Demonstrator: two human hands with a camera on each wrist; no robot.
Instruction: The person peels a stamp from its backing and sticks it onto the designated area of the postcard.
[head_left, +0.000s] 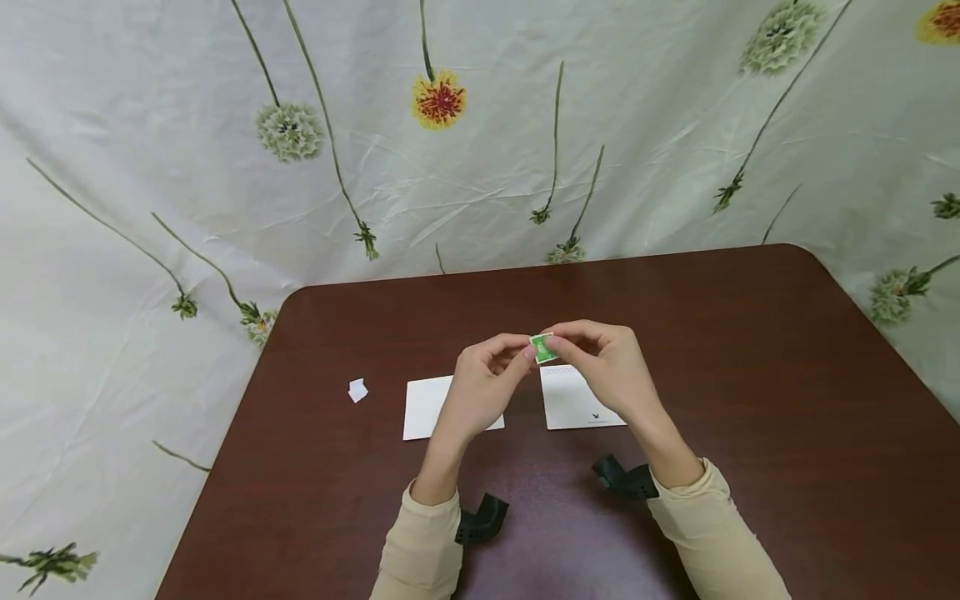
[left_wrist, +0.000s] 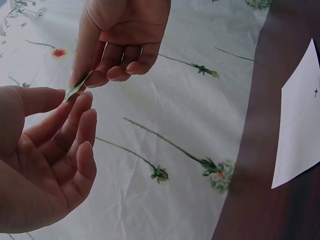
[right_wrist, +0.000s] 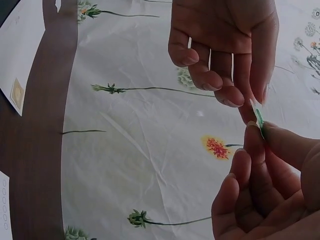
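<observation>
A small green postage stamp with a pale edge is held up in front of me, above the table. My left hand pinches one side of it between thumb and forefinger. The opposite side is pinched by my right hand. Both wrist views show the stamp nearly edge-on, slightly bent, with the other fingers loosely curled. Beneath the left hand lies a white envelope, partly covered. A second white envelope, with a row of small outlines and a dark bird mark, lies under the right hand.
A crumpled white paper scrap lies left of the envelopes on the dark brown table. In the right wrist view, a gold stamp sits at an envelope's corner. A white flowered cloth hangs behind the table.
</observation>
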